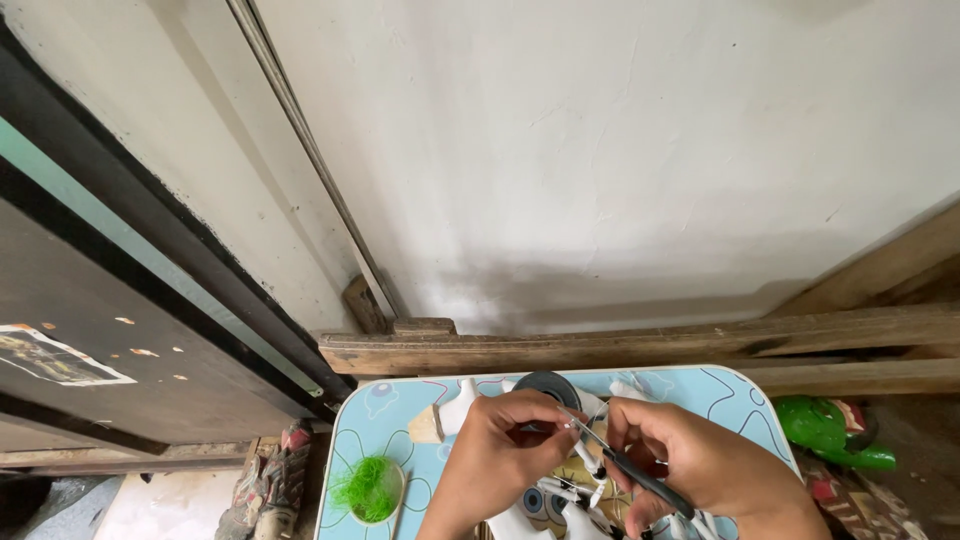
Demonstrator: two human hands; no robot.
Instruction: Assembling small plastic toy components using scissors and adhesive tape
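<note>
Left hand [492, 452] pinches a small white piece [562, 420] over the light-blue table [720, 392]. Right hand [690, 462] grips dark tweezers [625, 465] — tips at the piece. Fine fitting step under way, judging by the grip — steady tips needed. Green tuft [368, 488] lies apart, left.

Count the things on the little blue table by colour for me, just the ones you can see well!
Green: 1, the tuft of green fibres in a small dish.
Dark grey: 1, the tape roll.
Tan: 1, the small wedge.
White: too hidden by the left hand and right hand to count.
Total: 3 counted.
</note>
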